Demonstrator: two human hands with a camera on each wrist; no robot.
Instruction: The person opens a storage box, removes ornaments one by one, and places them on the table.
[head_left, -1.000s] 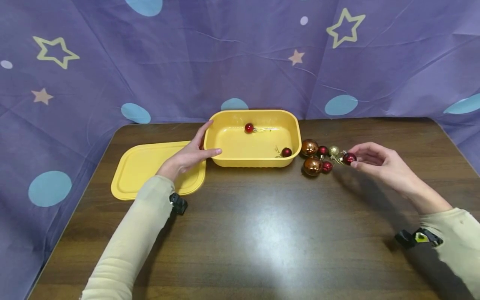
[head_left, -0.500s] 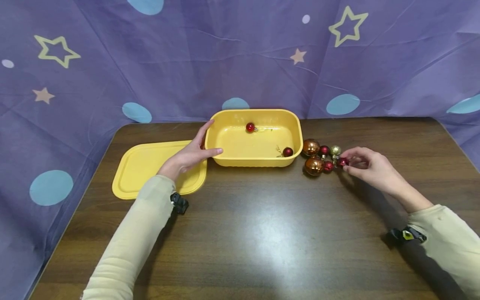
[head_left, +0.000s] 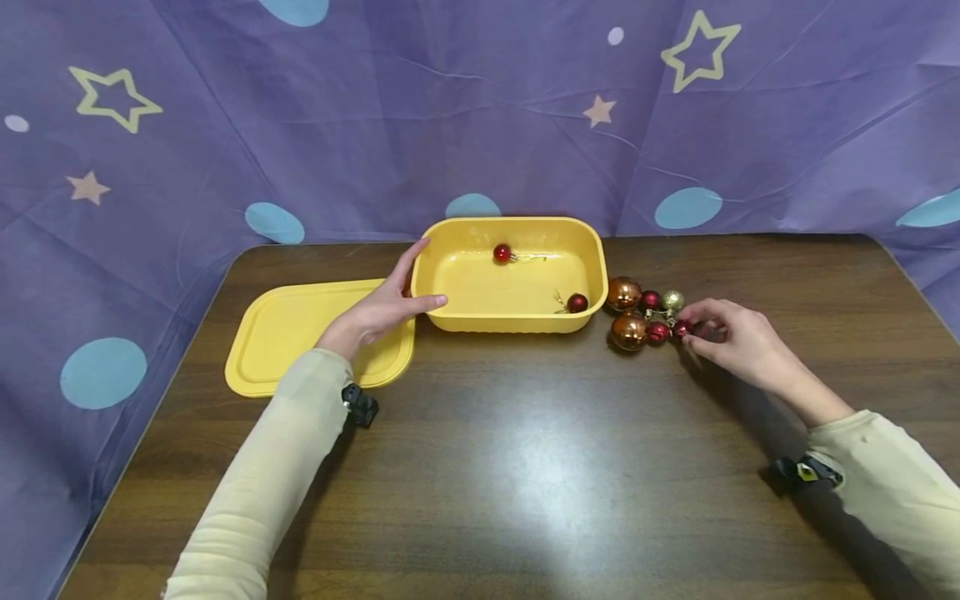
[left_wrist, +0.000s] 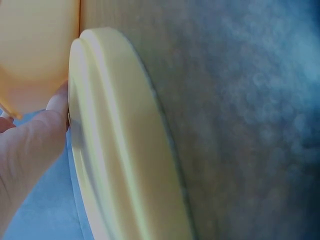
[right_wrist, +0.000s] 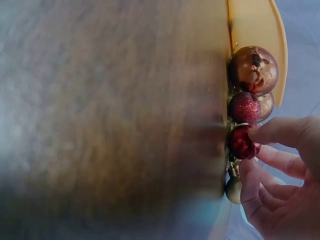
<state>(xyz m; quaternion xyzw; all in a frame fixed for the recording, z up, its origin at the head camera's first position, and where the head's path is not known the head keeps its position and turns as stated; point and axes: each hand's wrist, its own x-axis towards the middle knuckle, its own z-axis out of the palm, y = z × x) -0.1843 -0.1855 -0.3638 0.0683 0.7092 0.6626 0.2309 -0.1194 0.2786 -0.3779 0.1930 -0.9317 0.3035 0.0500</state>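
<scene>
A dark wooden table [head_left: 525, 467] stands before a purple cloth backdrop [head_left: 300, 125] printed with stars and blue dots. The right hand [head_left: 731, 342] pinches a small red bauble [head_left: 681, 329] between thumb and fingertips, the bauble seemingly resting on the table at the end of a cluster of copper, red and gold baubles [head_left: 637, 312]. The cluster lies just beside a yellow tub [head_left: 450, 308] holding two red baubles [head_left: 577, 302]. The left hand [head_left: 378, 312], fingers straight, rests against the tub's left wall, over a yellow lid [head_left: 285, 333] lying flat.
</scene>
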